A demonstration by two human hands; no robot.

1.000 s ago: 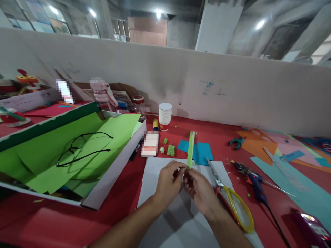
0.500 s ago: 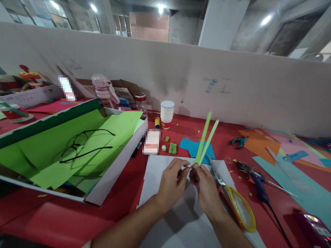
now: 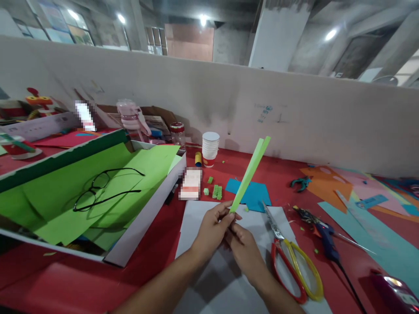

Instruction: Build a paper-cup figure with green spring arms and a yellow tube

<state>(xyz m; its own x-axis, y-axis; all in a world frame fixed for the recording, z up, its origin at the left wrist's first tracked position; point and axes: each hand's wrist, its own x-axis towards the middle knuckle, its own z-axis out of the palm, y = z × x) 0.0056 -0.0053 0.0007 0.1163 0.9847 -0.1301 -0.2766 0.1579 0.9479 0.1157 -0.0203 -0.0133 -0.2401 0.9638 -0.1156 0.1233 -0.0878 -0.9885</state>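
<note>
Two long light-green paper strips [image 3: 250,172] rise, leaning right and partly overlapping, from between my hands. My left hand [image 3: 212,229] pinches their lower end between thumb and fingers. Close against it, my right hand [image 3: 245,250] has its fingers curled by the base of the strips; what they grip there is hidden. Both hands are above white paper [image 3: 193,218]. To their right lie scissors [image 3: 278,235] with one red and one yellow handle, blades slightly apart. Beyond the hands are blue paper [image 3: 250,194] and a small folded green paper piece [image 3: 217,192].
At left, a box [image 3: 147,209] holds green sheets and black glasses [image 3: 94,187]. Stacked paper cups [image 3: 210,148] stand near the partition. A glue gun [image 3: 327,242], teal pliers [image 3: 300,184] and coloured paper [image 3: 330,187] lie at right on the red table [image 3: 157,257].
The strips have gone from spread apart to nearly overlapping and lean further right. My left hand now pinches their base, where my right hand held them before; the right hand has moved left and lower.
</note>
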